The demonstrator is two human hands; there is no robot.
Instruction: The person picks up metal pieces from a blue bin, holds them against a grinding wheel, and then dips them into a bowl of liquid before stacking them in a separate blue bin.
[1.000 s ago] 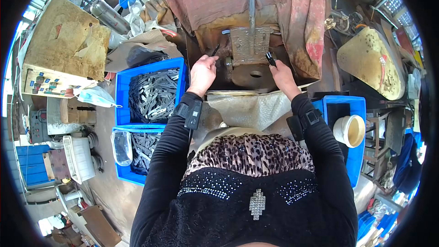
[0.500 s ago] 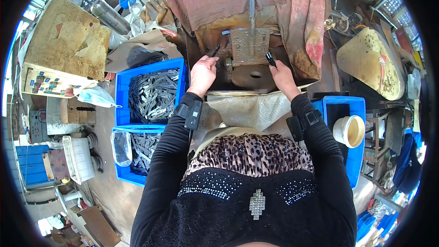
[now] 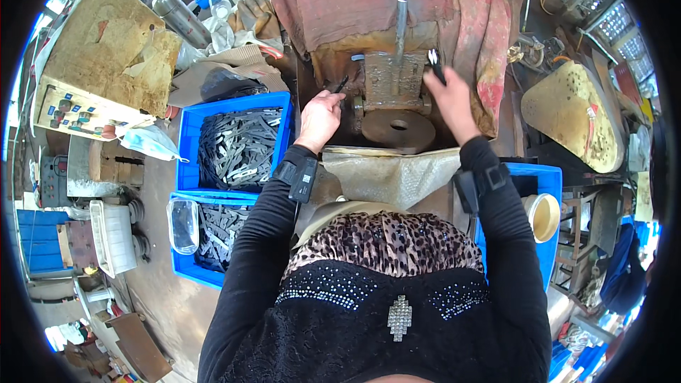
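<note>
**Thin dark piece (image 3: pixel 345 84) at left, dark pale-tipped piece (image 3: pixel 438 71) at right**

In the head view, the left hand (image 3: pixel 319 119) pinches the thin dark piece, fingers closed, beyond the front edge of the machine tray (image 3: pixel 347 150), toward its left side. The right hand (image 3: pixel 452 103), slightly blurred, curls around the pale-tipped piece near the tray's right edge; whether that is one part or several, I cannot tell. A metal block (image 3: pixel 383 81) stands between, with a round disc (image 3: pixel 418 133) nearer the front edge.

The held pieces (image 3: pixel 438 69) look glossy-tipped, the disc (image 3: pixel 379 130) matt metal, a bin (image 3: pixel 189 177) smooth plastic.
</note>
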